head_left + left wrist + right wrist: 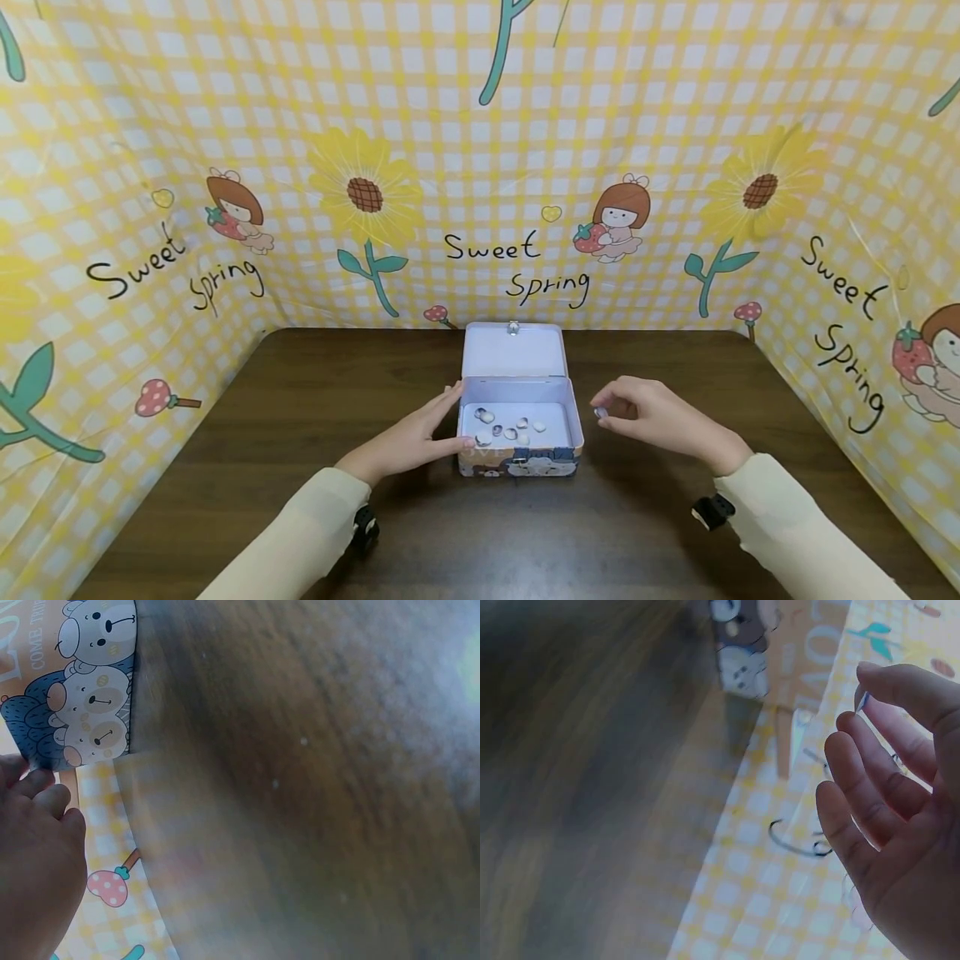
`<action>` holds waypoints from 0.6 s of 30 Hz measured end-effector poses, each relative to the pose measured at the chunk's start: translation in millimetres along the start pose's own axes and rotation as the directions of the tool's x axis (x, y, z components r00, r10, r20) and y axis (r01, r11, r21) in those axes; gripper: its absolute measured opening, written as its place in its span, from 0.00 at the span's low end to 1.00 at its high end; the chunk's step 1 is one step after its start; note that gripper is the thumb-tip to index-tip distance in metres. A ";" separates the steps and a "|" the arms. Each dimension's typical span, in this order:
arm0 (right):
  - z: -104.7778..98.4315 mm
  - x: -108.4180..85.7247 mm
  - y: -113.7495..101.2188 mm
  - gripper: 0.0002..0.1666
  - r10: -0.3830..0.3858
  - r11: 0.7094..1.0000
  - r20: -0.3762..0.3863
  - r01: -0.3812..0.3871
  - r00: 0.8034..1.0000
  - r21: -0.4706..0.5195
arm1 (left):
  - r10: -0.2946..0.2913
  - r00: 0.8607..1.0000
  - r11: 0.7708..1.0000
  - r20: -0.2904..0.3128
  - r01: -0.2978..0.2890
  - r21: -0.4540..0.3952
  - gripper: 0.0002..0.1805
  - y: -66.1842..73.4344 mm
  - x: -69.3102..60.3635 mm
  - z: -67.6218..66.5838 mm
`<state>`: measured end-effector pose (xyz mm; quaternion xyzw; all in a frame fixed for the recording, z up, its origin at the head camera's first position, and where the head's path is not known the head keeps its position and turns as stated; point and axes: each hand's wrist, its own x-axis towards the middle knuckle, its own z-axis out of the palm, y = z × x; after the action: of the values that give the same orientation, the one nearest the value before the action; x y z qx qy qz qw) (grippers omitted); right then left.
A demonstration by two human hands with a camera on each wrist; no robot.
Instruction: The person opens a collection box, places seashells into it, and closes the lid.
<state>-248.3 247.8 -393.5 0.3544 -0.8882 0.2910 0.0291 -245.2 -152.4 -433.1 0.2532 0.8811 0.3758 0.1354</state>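
Observation:
An open tin box (519,463) with a white inside and bears printed outside stands on the table. Several small, pale, dark-marked shell-like pieces (511,433) lie scattered on its floor. My left hand (408,437) rests against the box's left side, fingers extended along it and thumb at the front left corner. Its fingertips partly hide behind the box (94,697) in the left wrist view. To the right of the box, apart from it, my right hand (660,417) pinches one small shell-like piece (601,412) between thumb and forefinger. Only a thin edge of that piece (862,700) shows in the right wrist view.
The tin's hinged lid (513,352) stands raised at the back, its metal clasp (513,328) on top. A dark brown wooden table (337,358) lies beneath. Yellow checked cloth (465,158) hangs behind and at both sides, close to the table's edges.

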 end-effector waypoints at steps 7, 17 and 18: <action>7.3 21.5 -15.3 0.12 -0.034 0.999 0.013 0.034 0.999 -0.002 | 0.005 1.000 1.000 0.000 -0.005 0.008 0.52 -1.3 1.3 -0.2; 27.6 49.0 -29.5 0.11 -0.064 0.998 0.030 0.065 0.997 -0.024 | -0.007 1.000 1.000 -0.005 0.007 -0.005 0.52 -2.7 0.1 0.8; 29.9 51.7 -29.7 0.11 -0.064 0.998 0.030 0.065 0.998 -0.028 | -0.006 1.000 1.000 -0.007 0.006 -0.005 0.52 -3.0 0.3 0.7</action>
<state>-263.1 182.9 -390.2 0.3865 -0.8807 0.2720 0.0305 -246.2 -153.6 -435.8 0.2487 0.8814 0.3786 0.1340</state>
